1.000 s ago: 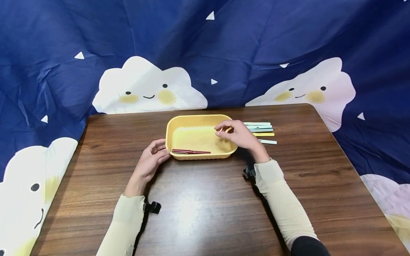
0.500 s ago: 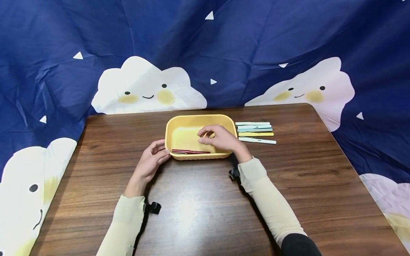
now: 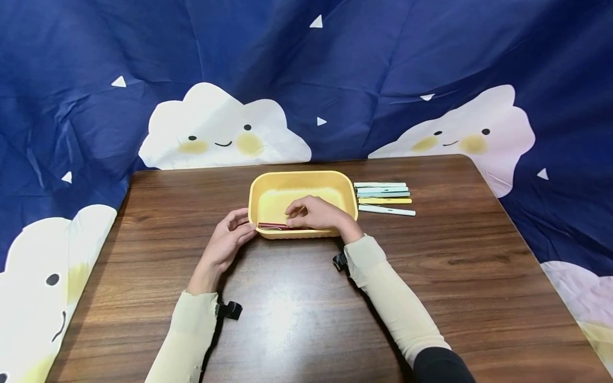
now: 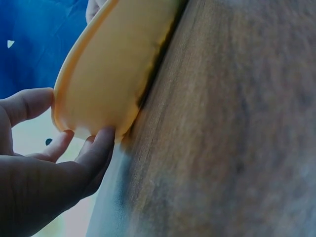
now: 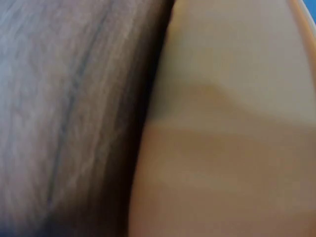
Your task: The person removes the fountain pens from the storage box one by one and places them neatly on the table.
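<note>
A yellow basket sits toward the back of the table. A dark red pen with a wire clip lies inside it, along the near wall. My left hand touches the basket's near left corner from outside. In the left wrist view, its spread fingers and thumb rest against the yellow wall and rim. My right hand reaches over the near right rim, thumb and index finger apart just above the pen, hiding part of its right portion. The right wrist view shows only the basket's outer wall, blurred.
Right of the basket, several pens lie side by side: pale ones at the back, a teal pen, a yellow pen and a white pen nearest me. A blue curtain with clouds hangs behind the wooden table.
My right hand has moved left and nearer to me inside the basket, from its right side to over the red pen. My left hand has stayed at the corner.
</note>
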Action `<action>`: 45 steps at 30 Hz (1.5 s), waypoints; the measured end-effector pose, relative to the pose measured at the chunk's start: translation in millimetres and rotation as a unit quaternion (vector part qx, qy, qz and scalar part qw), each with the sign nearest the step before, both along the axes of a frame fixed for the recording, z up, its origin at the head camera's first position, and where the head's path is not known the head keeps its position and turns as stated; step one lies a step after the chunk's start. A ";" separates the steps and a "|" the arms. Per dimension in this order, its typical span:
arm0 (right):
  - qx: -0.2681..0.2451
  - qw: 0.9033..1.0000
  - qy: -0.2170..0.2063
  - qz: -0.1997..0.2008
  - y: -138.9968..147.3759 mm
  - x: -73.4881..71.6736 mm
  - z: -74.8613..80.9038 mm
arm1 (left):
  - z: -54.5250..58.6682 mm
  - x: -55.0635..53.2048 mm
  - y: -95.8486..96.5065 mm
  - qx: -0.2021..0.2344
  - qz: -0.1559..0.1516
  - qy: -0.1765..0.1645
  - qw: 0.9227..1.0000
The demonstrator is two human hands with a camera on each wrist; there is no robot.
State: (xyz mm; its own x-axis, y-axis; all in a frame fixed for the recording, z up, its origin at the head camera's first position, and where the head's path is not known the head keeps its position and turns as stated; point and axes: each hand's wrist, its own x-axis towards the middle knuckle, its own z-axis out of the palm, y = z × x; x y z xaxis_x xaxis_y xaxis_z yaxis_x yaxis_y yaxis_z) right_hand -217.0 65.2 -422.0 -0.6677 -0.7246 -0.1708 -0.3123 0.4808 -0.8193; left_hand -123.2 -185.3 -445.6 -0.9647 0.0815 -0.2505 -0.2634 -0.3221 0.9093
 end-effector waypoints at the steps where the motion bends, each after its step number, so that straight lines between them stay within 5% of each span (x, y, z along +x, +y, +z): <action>1: 0.004 1.000 -0.003 0.005 -0.9 0.3 -0.3 | 0.1 0.1 0.1 0.001 0.001 -0.001 1.000; 17: 0.038 0.998 0.000 0.042 -11.2 -1.8 -1.0 | 1.2 -1.1 0.2 0.001 0.000 0.000 1.000; 45: 0.005 1.000 -0.002 0.021 -12.7 -3.1 -3.6 | 0.0 -1.6 -1.1 -0.004 -0.004 0.000 1.000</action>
